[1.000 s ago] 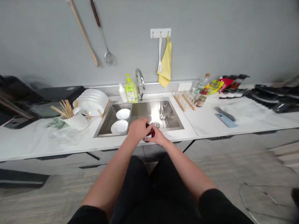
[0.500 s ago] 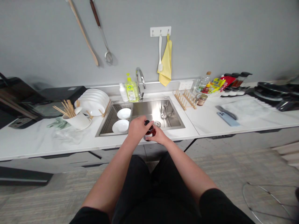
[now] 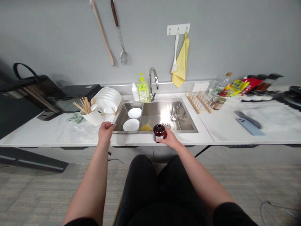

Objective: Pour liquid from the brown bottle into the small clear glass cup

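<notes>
My right hand grips a dark red-brown glass bottle with a pale label, upright at the sink's front edge. The small round mouth on top of the bottle is uncovered. Well to the left, over the counter edge, my left hand is closed in a pinch. A bit of something dark shows between its fingers, apparently the black bottle cap, mostly hidden. Behind the bottle lies the steel sink. A yellow sponge rests in it, beside two white bowls in a side basket.
White plates stand in a rack left of the sink, near a white pot of chopsticks. Dish soap and the faucet are behind. At right are a wooden rack, a jar and a phone.
My left hand has come off the bottle's top and moved left; the black cap is no longer on the bottle. My right hand still holds the bottle. The view has shifted left.
</notes>
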Demonstrator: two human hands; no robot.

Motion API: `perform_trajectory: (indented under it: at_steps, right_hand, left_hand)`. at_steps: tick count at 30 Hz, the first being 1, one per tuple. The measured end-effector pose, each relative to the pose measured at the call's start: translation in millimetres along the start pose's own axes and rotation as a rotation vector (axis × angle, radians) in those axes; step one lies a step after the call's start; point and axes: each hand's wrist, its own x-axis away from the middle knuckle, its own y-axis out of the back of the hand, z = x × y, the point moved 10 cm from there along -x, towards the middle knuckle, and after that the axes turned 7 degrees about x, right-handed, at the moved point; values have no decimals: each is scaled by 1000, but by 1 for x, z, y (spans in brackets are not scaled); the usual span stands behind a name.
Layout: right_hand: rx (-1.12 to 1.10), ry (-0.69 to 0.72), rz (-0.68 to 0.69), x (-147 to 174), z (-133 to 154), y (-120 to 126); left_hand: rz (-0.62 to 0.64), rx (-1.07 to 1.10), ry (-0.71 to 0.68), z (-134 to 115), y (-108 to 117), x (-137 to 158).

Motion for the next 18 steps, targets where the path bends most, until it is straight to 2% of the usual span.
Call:
perform_trajectory:
  at_steps: [3, 6, 11, 18]
  right_hand:
    - [22, -2, -17, 1, 1, 1]
    - [37, -15, -17, 2, 0, 1]
    - [61, -25, -31, 2, 1, 1]
    - [78, -62, -71, -1, 3, -8]
  left_hand:
    - [-127, -176, 1, 13, 31, -28]
    - [-208, -327, -2, 22, 44, -49]
    - [-142, -466, -8, 45, 31, -80]
    - [4, -527, -42, 63, 5, -111]
